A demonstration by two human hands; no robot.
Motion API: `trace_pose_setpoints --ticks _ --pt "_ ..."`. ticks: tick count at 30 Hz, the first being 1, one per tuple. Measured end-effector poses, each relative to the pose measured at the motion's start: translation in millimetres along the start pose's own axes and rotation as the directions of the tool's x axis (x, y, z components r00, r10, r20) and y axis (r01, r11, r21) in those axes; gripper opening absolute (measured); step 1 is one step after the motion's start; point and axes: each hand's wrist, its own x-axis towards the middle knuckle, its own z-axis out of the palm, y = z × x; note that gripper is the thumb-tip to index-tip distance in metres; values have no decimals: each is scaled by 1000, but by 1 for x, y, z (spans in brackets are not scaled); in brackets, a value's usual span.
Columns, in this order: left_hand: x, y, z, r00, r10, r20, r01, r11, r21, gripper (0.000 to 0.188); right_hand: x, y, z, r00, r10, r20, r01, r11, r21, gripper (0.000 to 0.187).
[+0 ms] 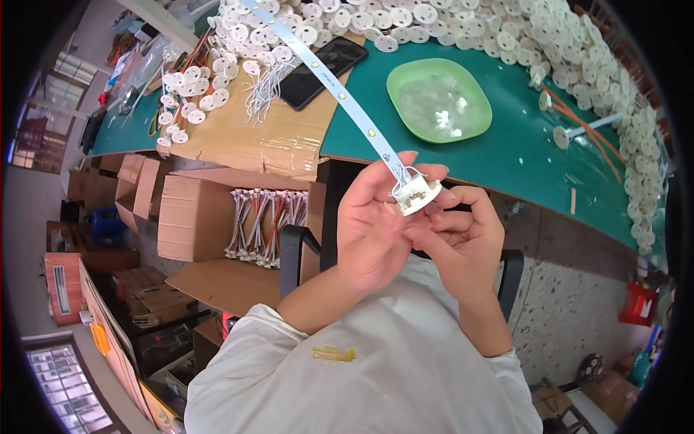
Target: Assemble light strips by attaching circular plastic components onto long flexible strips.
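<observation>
A narrow white LED strip (331, 83) slants down from the far left to a white round end cap (418, 195) in front of me. Thin white wires (405, 178) curl between strip and cap. My left hand (370, 231) is closed round the cap from the left, its thumb in front and fingers partly behind. My right hand (466, 242) is closed with its fingertips pinched against the cap's right edge. Anything small between those fingertips is hidden. Beyond both hands stands a light green bowl (480, 98) with translucent bits and a few white pieces in it.
White round caps (506, 40) are heaped along the back of the green table (520, 155). A dark phone (322, 72) and white wires (269, 94) lie on cardboard (249, 141). Below left, an opened carton (189, 220) holds bundled capped strips (264, 228). Orange wires (589, 130) lie right.
</observation>
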Motion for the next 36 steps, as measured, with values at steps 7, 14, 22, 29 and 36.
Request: trace_pose_setpoints --ticks 7,14,22,29,36 --pt "-12 -10 1 994 62 85 -63 998 0 57 -17 5 -8 982 -101 -159 84 990 -115 33" --pt "-7 -15 12 999 0 41 3 997 -81 59 -17 11 -21 962 -262 -77 241 946 -216 15" --pt "-2 -20 14 999 46 -23 -48 994 -95 57 -22 27 -8 945 -310 -101 309 951 -19 15" --pt "-8 -26 5 999 47 24 -44 995 -91 63 -24 23 -9 945 -311 -100 297 946 -133 11" --pt "-25 -24 10 990 64 124 -18 939 -343 67 -22 -10 -13 753 -656 54 610 665 -431 13"
